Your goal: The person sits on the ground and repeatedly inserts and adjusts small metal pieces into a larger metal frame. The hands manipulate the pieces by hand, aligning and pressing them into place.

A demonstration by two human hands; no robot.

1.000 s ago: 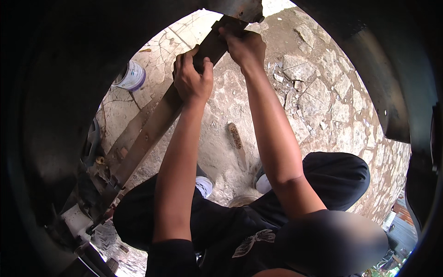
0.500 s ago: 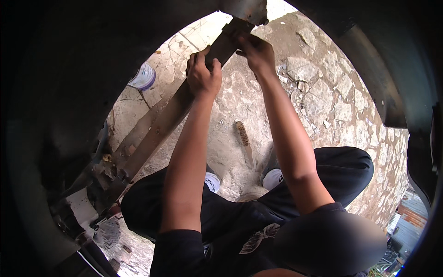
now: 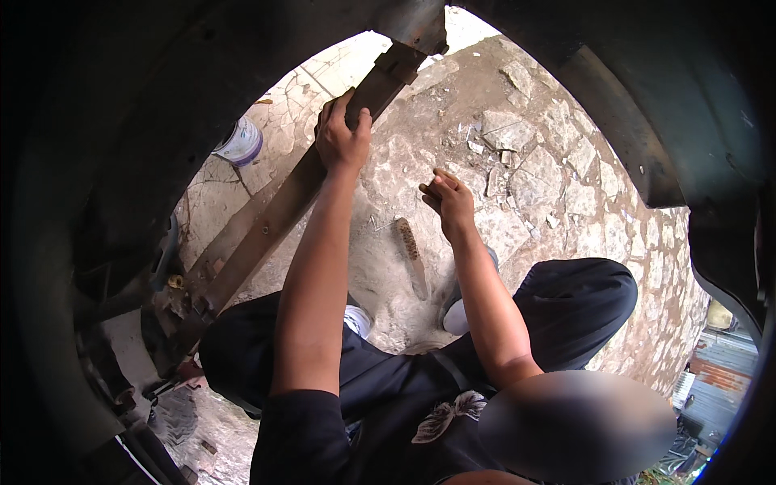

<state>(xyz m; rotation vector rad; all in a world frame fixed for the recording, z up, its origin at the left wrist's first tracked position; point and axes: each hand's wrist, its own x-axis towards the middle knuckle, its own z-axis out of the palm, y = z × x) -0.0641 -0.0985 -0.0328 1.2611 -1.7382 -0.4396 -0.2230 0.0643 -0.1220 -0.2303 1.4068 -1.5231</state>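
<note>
A long brown metal beam (image 3: 301, 182) slants from the lower left up to a bracket at the top. My left hand (image 3: 343, 139) grips its upper part, with the fingers over the far side and the thumb along the near edge. Apart from the beam, my right hand (image 3: 449, 202) hangs over the stony ground. Its fingers are loosely bent and apart, and nothing shows between them. On the ground between my feet lies a wire brush (image 3: 407, 242), bristles up, a little left of and below my right hand.
Dark bodywork (image 3: 129, 162) curves around both sides and overhead. A white and purple bucket (image 3: 241, 144) stands on the tiles beyond the beam. Rough stone paving (image 3: 537, 174) with loose chips spreads to the right. Rusty corrugated sheet (image 3: 723, 364) shows at the lower right.
My right hand has left the upper end of the beam and come down and back toward me. My left hand stays on the beam. The whole view has shifted slightly.
</note>
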